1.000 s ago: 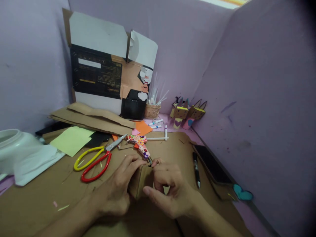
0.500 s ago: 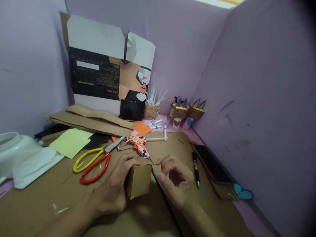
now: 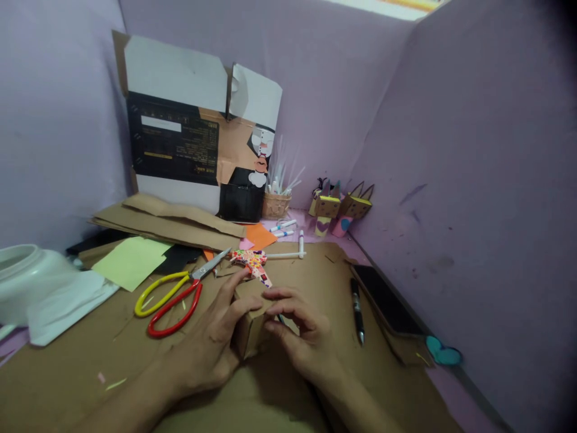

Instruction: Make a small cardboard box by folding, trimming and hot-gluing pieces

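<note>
A small cardboard box (image 3: 258, 337) stands at the front middle of the cardboard-covered table, partly hidden by my fingers. My left hand (image 3: 211, 334) is closed round its left side, with fingers over the top. From the right, my right hand (image 3: 302, 337) grips the box's upper right edge between thumb and fingers. Just behind the box lies a colourful patterned glue gun (image 3: 252, 260) with a white glue stick in its back. Left of it rest scissors (image 3: 196, 275) with one yellow and one red handle, their blades pointing away.
A black pen (image 3: 357, 313) and a dark phone (image 3: 388, 299) lie on the right, near a teal heart cutout (image 3: 444, 351). A white jar (image 3: 33, 285) stands at left. Behind are cardboard strips (image 3: 166, 218), a basket of glue sticks (image 3: 276, 204) and cardboard figures (image 3: 328, 207).
My right hand has moved left onto the box and now touches its edge. The left hand's fingers have shifted over the top, and the box is turned slightly.
</note>
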The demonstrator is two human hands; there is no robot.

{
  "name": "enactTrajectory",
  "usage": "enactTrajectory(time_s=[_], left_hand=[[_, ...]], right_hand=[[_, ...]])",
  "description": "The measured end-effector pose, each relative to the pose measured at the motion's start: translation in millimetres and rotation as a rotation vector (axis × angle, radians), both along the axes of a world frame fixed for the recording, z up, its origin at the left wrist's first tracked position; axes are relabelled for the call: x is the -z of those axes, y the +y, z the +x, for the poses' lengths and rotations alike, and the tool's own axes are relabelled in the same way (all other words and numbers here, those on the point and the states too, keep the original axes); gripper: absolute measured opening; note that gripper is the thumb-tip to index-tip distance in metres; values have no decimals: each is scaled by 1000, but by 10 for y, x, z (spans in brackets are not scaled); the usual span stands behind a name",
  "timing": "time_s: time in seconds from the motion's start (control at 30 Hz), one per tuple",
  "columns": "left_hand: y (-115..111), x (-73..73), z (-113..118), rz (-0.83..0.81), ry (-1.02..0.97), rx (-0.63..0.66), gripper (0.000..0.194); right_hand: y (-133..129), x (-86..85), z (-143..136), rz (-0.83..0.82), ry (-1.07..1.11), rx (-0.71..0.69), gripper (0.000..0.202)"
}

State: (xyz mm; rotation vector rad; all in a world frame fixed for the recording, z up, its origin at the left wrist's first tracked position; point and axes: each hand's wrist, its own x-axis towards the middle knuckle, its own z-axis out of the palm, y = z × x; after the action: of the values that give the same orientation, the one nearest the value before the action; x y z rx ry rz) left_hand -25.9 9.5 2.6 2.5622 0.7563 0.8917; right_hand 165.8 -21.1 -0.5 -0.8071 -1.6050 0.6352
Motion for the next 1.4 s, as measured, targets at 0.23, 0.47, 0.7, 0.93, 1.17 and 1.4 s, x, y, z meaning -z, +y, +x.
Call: enactTrajectory(time_s=[0.23, 0.47, 0.7, 0.93, 1.17, 1.4], left_hand=[[-41, -60, -20, -238, 158, 33, 86], [7, -12, 59, -365, -57, -21, 70], [38, -40, 148, -922, -606, 88, 68], [33, -18, 197, -1095, -775, 42, 73], [12, -48, 235, -1053, -789, -45, 63], [96, -64, 229, -1085, -737, -92, 73]], right_hand=[[25, 21, 7, -7, -14, 41, 27], [107, 98, -22, -314, -35, -40, 75], [103, 54, -110, -471, 358, -182, 62], [93, 55, -174, -481, 445, -139, 56], [114, 65, -211, -499, 416, -75, 53], [161, 107, -123, -613, 471, -68, 55]])
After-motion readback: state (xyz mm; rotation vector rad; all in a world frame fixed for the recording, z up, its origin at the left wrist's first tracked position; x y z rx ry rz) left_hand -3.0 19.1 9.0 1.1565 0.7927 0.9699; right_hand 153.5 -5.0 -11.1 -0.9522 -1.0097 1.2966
